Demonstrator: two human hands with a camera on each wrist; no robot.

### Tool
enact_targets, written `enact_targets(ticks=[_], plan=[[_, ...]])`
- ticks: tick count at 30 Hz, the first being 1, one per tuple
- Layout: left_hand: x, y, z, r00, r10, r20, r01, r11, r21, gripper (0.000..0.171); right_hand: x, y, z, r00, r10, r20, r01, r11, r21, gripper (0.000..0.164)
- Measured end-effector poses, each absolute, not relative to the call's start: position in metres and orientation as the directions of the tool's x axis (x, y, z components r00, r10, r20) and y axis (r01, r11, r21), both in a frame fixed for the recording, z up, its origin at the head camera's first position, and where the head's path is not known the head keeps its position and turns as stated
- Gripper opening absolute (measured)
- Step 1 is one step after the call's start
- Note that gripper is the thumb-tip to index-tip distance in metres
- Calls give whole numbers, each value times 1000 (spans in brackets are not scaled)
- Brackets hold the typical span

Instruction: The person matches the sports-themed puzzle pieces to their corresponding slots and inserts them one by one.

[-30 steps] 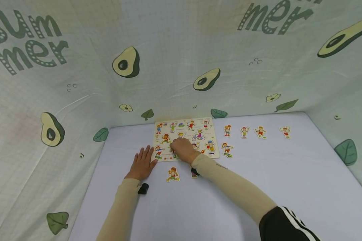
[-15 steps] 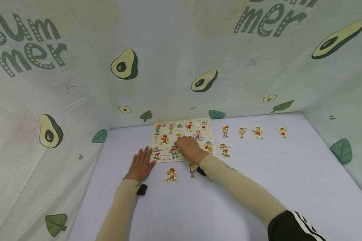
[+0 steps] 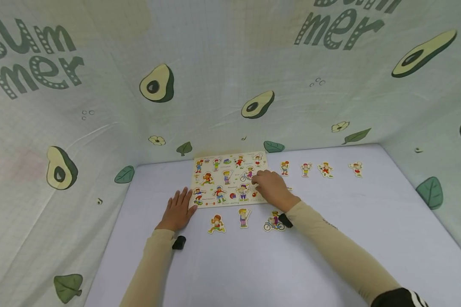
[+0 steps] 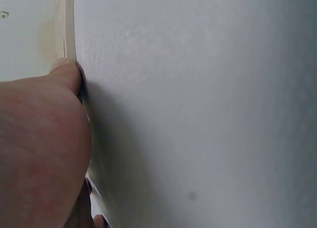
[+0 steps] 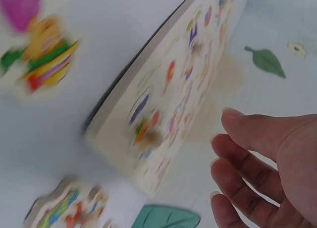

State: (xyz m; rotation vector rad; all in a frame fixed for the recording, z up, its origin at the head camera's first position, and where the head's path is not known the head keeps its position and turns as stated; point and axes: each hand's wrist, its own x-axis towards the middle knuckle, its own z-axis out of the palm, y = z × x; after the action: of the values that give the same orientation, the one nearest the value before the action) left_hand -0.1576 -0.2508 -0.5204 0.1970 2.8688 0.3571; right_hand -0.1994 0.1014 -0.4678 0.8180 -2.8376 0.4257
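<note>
Puzzle board (image 3: pixel 234 169) with the right hand (image 3: pixel 273 189) hovering over its right part, fingers loosely bent, thumb apart from them; the left hand (image 3: pixel 176 211) lies flat, fingers spread. Cream with bright figures (image 3: pixel 220 194), the board rests against the left thumb on the white table (image 3: pixel 223 268)

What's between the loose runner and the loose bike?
Between the runner and the bike lies the yellow-capped kid, shown in the head view.
</note>
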Motion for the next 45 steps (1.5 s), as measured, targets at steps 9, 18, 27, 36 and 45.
enact_targets(ticks=[9, 18, 27, 36, 45], plan=[[-157, -251, -520, -958, 158, -240, 96, 963, 251, 70, -196, 154, -476, -900, -375, 223, -429, 854, -294, 18], [-157, -251, -520, -962, 157, -225, 97, 961, 258, 69, -191, 182, -483, -931, -319, 176, -361, 872, -330, 14], [-155, -249, -515, -965, 159, -208, 100, 958, 270, 67, -189, 184, -491, -936, -327, 130, -352, 875, -331, 17], [-156, -250, -518, -966, 177, -188, 119, 952, 281, 68, -190, 183, -495, -940, -325, 101, -340, 875, -344, 16], [-155, -250, -518, -965, 170, -199, 111, 954, 278, 68, -195, 182, -499, -944, -316, 91, -327, 873, -362, 14]])
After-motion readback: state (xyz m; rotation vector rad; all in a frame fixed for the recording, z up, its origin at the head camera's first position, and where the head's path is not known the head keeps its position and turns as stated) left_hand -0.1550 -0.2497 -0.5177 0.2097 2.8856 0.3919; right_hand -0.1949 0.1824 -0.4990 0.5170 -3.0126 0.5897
